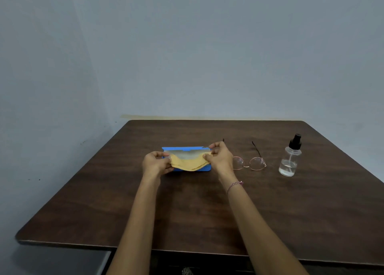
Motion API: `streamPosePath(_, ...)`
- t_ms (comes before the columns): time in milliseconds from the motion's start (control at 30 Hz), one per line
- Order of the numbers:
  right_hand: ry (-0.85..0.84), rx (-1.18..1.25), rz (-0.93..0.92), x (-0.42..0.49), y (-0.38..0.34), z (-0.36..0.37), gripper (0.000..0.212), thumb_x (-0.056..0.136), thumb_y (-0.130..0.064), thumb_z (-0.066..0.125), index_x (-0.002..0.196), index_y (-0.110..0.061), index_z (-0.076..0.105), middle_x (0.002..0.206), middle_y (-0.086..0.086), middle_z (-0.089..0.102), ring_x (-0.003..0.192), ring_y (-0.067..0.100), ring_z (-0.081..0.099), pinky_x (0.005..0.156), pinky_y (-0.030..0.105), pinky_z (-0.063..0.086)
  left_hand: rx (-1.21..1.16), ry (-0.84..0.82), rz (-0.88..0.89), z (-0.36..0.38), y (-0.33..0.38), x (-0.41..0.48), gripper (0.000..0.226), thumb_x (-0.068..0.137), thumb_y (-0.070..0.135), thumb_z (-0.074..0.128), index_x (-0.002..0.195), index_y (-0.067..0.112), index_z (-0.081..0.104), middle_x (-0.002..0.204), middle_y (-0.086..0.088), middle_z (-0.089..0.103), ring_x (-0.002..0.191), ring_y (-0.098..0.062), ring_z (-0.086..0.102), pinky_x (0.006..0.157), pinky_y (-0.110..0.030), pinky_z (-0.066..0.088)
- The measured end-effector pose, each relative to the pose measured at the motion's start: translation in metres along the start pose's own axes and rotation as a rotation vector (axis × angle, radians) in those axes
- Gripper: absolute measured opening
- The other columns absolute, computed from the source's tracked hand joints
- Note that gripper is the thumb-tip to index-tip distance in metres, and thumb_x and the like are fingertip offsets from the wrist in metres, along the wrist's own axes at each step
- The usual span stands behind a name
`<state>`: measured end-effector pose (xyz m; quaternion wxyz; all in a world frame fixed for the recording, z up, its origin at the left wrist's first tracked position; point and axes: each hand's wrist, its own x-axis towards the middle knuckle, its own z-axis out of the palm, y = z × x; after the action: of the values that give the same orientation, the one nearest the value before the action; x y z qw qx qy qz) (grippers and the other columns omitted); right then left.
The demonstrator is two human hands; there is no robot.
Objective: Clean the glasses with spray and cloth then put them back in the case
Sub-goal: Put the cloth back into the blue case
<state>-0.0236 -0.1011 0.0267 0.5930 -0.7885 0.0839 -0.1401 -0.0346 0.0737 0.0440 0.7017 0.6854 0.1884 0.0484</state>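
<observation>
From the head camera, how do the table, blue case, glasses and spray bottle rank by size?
1. Table
2. Blue case, partly behind the cloth
3. Glasses and spray bottle: too alike to rank

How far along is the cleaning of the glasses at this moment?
Done: the blue case lies open and the glasses are out, on the table beside it. In hand: the left hand and right hand pinch the yellow cloth over the case. Left, it seems: spraying, wiping, and putting the glasses back; the spray bottle stands alone at the right.
</observation>
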Motion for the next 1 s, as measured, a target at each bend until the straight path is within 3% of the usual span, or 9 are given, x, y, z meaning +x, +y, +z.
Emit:
streamPosePath(67, 0.054, -0.035, -0.046, 0.002, -0.001, 0.006, 0.028, 0.077, -0.002, 0.071, 0.090, -0.020, 0.053, 0.092, 0.003, 0.060, 0.075, 0.012, 0.055, 0.062, 0.019, 0.043, 0.086, 0.092, 0.042, 0.003, -0.007, 0.012, 0.014, 0.084, -0.005, 0.062, 0.087, 0.008, 0.062, 0.094, -0.011, 0.064, 0.078, -0.020, 0.065, 0.063, -0.031, 0.057)
streamPosePath(167, 0.103, -0.102, -0.105, 0.002, 0.001, 0.012, 0.026, 0.080, 0.000, 0.068, 0.091, -0.019, 0.054, 0.089, -0.002, 0.058, 0.076, 0.008, 0.053, 0.054, 0.008, 0.035, 0.245, 0.199, 0.178, 0.007, -0.011, 0.019, 0.022, 0.080, -0.001, 0.064, 0.073, 0.020, 0.062, 0.085, -0.003, 0.068, 0.077, -0.018, 0.066, 0.074, -0.036, 0.058)
streamPosePath(333, 0.167, -0.242, -0.202, 0.004, 0.008, 0.022, 0.026, 0.080, -0.003, 0.069, 0.095, -0.018, 0.054, 0.094, -0.005, 0.059, 0.086, 0.010, 0.058, 0.070, 0.025, 0.050, 0.558, 0.277, 0.361, 0.016, -0.006, 0.018, 0.013, 0.086, 0.009, 0.063, 0.083, 0.021, 0.064, 0.085, 0.007, 0.062, 0.077, -0.006, 0.054, 0.055, -0.017, 0.039)
streamPosePath(500, 0.196, -0.380, -0.335, 0.004, 0.019, 0.027, 0.027, 0.080, -0.006, 0.069, 0.095, -0.017, 0.051, 0.099, -0.004, 0.059, 0.087, 0.016, 0.060, 0.071, 0.033, 0.049, 0.724, 0.340, 0.513, 0.019, -0.011, 0.024, 0.016, 0.089, 0.013, 0.059, 0.083, 0.025, 0.068, 0.083, 0.006, 0.067, 0.071, -0.010, 0.059, 0.058, -0.024, 0.045)
streamPosePath(600, 0.207, -0.420, -0.394, 0.005, 0.023, 0.029, 0.028, 0.081, -0.006, 0.069, 0.098, -0.017, 0.051, 0.102, -0.003, 0.059, 0.088, 0.017, 0.061, 0.071, 0.032, 0.048, 0.770, 0.396, 0.573, 0.021, -0.016, 0.024, 0.020, 0.090, 0.012, 0.054, 0.087, 0.023, 0.070, 0.085, 0.000, 0.068, 0.085, -0.018, 0.060, 0.063, -0.028, 0.043)
streamPosePath(733, 0.218, -0.375, -0.423, 0.007, 0.027, 0.032, 0.033, 0.080, -0.002, 0.068, 0.104, -0.017, 0.051, 0.107, -0.002, 0.058, 0.089, 0.020, 0.061, 0.074, 0.038, 0.051, 0.850, 0.439, 0.611, 0.021, -0.025, 0.026, 0.020, 0.091, 0.014, 0.052, 0.096, 0.019, 0.071, 0.087, -0.002, 0.068, 0.096, -0.019, 0.056, 0.063, -0.029, 0.039)
streamPosePath(1000, 0.190, -0.266, -0.420, 0.014, 0.029, 0.035, 0.036, 0.080, 0.003, 0.065, 0.107, -0.016, 0.053, 0.106, -0.002, 0.055, 0.089, 0.014, 0.058, 0.080, 0.038, 0.052, 0.878, 0.448, 0.606, 0.018, -0.030, 0.031, 0.018, 0.089, 0.015, 0.055, 0.096, 0.017, 0.072, 0.085, -0.003, 0.069, 0.094, -0.021, 0.056, 0.062, -0.033, 0.043)
